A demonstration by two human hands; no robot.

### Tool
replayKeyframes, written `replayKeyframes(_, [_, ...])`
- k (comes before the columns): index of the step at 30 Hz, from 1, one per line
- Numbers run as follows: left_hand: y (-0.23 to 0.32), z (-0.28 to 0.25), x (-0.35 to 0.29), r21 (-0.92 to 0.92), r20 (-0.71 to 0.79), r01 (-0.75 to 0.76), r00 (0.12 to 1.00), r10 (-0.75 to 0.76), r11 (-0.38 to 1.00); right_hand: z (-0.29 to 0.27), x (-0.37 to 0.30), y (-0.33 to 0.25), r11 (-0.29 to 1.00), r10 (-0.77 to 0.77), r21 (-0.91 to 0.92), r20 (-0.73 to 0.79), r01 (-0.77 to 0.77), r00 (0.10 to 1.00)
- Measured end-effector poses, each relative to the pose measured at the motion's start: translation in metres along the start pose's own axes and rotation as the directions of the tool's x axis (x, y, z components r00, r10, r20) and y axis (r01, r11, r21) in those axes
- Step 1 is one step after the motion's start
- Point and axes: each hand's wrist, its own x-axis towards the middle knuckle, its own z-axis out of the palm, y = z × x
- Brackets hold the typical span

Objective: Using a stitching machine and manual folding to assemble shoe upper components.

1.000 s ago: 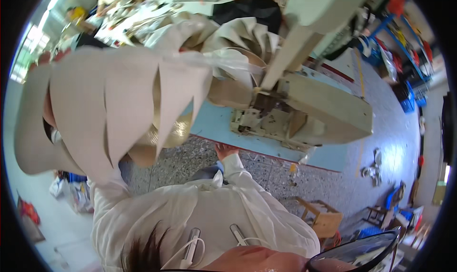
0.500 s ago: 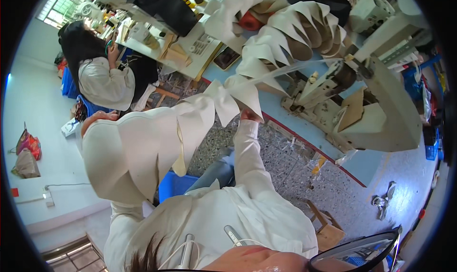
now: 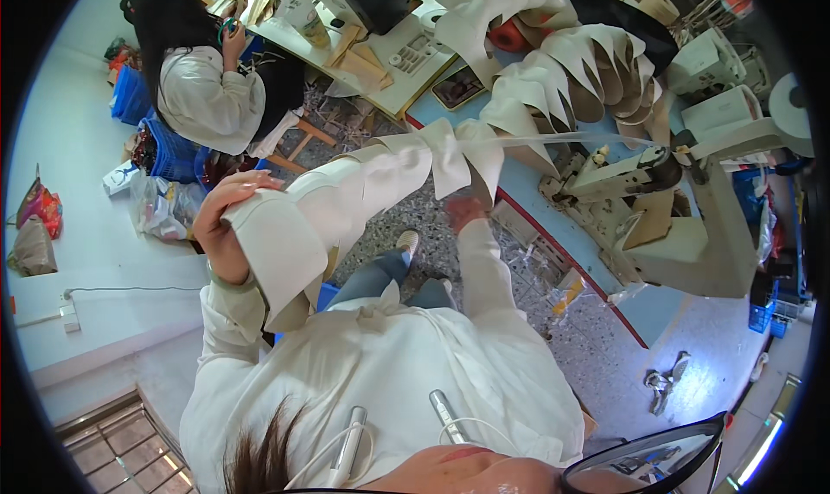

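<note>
The left hand, showing more fully than a moment ago, curls round the end of the white strip, whose pieces now overlap closer, leading past the blurred right hand, grip impossible to tell, toward the blue table.

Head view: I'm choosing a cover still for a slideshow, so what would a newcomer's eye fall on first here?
First, the chain of overlapping cream pieces sweeping across the middle, its left end held by the left hand. Next, the bulky pale machine on the blue table at right. Then a co-worker in a white top, at upper left.
</note>
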Motion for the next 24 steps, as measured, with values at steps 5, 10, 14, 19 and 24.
replayKeyframes(5, [-0.016, -0.019, -0.024, -0.096, -0.048, 0.067, 0.996, -0.072, 0.993, 0.091, -0.201, -0.056, 0.387, 0.005, -0.868, 0.341, 0.313, 0.940])
replayKeyframes(10, [-0.028, -0.025, -0.052, -0.171, -0.051, 0.150, 0.986, -0.161, 0.974, 0.172, -0.236, -0.187, -0.515, -0.574, -0.747, 0.665, 0.421, 0.477])
replayKeyframes(14, [-0.032, -0.029, -0.061, -0.129, -0.007, 0.250, 0.967, -0.253, 0.960, 0.205, -0.229, -0.268, -0.748, -0.262, -0.662, 0.362, 0.049, 0.895])
replayKeyframes(19, [-0.045, -0.011, -0.088, 0.023, 0.084, 0.315, 0.945, -0.316, 0.949, 0.260, -0.364, -0.403, -0.043, -0.848, -0.612, 0.441, 0.789, 0.296])
replayKeyframes(24, [-0.053, 0.033, -0.097, -0.068, 0.183, 0.295, 0.943, -0.279, 0.953, 0.235, -0.526, -0.442, -0.169, -0.902, -0.300, 0.431, 0.939, -0.025])
